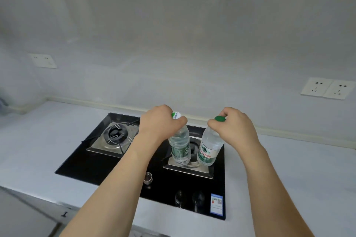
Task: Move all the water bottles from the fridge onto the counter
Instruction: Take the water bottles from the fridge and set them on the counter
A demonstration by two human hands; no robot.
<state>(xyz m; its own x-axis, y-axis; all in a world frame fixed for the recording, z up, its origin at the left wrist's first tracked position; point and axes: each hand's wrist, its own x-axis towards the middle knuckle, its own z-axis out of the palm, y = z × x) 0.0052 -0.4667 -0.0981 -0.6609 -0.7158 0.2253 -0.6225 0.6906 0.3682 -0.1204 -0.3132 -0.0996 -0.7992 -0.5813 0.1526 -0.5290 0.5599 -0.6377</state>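
So in the head view both bottles hang upright over the black stove [107, 161], above its right burner [192, 169]. My left hand [158, 121] pinches the white-capped bottle [180, 144] at the neck, and my right hand [233, 123] pinches the green-capped bottle [210, 148] the same way. Each bottle's long axis drops straight below its grip. Bare counter [289, 169] lies right of the stove, closer to my right hand. Fridge isn't visible.

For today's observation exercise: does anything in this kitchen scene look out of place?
Yes. Both water bottles, each held at the cap by a hand, sit over the stove's right burner, not on bare counter.
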